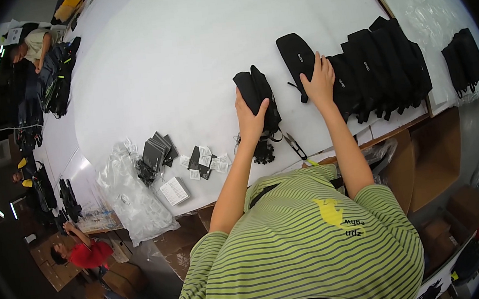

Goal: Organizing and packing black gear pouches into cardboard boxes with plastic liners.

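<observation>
My left hand is wrapped round a small bundle of black fabric pouches, thumb on the right side and fingers on the left. Dark cords and a cluster of small black pieces show below the bundle. To the right, my right hand grips a single black pouch with a small white mark, its thumb lying over the pouch. Just beyond that hand, a row of overlapping black pouches lies along the table's right part. Small snips lie between my forearms.
Dark cards, white labels, a small white stack of paper and a clear plastic bag lie left on the white table. More black pouches rest far right by plastic sheeting. Other people are at the left.
</observation>
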Motion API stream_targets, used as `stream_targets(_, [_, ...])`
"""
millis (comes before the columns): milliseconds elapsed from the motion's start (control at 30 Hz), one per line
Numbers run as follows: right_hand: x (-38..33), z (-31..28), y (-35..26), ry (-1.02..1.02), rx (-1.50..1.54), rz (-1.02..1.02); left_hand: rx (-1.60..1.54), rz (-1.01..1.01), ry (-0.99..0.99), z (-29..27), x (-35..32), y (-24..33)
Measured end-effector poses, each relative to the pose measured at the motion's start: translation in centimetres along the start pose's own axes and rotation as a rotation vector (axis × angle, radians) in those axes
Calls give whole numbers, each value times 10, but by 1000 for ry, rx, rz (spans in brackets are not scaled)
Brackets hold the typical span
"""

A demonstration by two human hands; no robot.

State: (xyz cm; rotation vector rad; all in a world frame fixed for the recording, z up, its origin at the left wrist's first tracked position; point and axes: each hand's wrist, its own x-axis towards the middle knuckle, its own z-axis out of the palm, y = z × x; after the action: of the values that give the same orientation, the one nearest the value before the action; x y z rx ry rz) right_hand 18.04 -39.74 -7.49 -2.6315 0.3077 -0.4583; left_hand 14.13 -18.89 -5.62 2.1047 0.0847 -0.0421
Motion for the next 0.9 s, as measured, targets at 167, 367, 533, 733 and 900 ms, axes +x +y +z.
stream_targets(167, [-2, -10, -15, -141, 92, -47, 313, 44, 94, 0, -1, 13])
stream_targets(367, [-63, -22, -51, -366, 516, -126, 449, 430, 30, -2, 7, 25])
stream_targets(533, [-79, -8, -44, -400, 708, 37, 535, 449, -64, 5, 7, 26])
stream_targets(733, [-73, -6, -27, -520, 1045, 231, 641, 476, -69, 14, 10, 22])
stream_targets(900, [-30, -57, -1, -103, -144, -37, 723, 486, -49, 18, 10, 19])
